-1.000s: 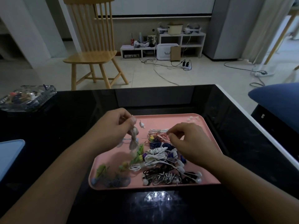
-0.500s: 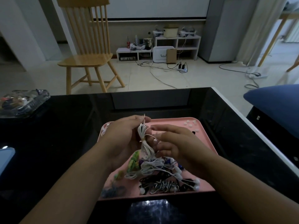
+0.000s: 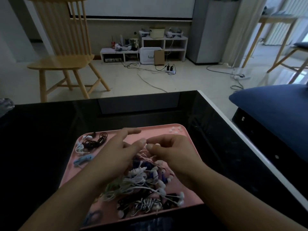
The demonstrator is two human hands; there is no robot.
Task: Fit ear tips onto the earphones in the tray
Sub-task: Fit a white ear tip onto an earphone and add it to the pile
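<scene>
Head view: black table (image 3: 50, 130), wooden chair (image 3: 66, 60).

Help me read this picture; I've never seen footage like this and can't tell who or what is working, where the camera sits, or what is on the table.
No machine here: a person works with two bare hands, filmed by a camera worn on their head and looking forward and down. On a black table sits a pink tray holding a tangle of earphones in white, black, blue and pink. A few small white ear tips lie loose in its far right corner. The left hand reaches over the pile with its fingers mostly straight. The right hand has curled fingers that seem to pinch something small and white; what exactly is too small to tell. Behind stand a wooden chair and low shelves.
</scene>
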